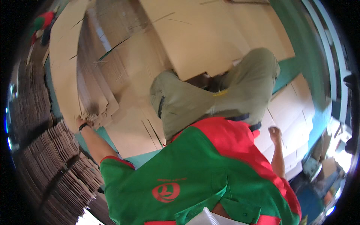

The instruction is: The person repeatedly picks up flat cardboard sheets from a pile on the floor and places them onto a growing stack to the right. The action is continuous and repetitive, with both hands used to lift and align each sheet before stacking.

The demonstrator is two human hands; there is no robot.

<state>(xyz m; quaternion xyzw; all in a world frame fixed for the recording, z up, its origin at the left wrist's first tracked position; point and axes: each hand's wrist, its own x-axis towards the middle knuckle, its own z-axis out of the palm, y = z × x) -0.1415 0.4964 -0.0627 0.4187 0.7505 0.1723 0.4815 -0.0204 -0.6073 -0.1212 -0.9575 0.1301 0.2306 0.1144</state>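
My left hand, with a dark band at its wrist, is closed on the near edge of a long tan cardboard sheet at the far left. That sheet bows upward beside a fanned pile of cut cardboard. On the right, my right hand is curled in a loose fist over a stack of pale cardboard sheets. What its fingers hold, if anything, is too small to tell. Large flat cardboard lies ahead of my bent knees, and another slotted piece lies to their left.
Tall bundles of stacked cardboard stand at the lower left, with dark bands across them. A person in red and green is at the upper left. Green floor shows beyond the sheets, and pale rails run along the right. Mixed items crowd the lower right.
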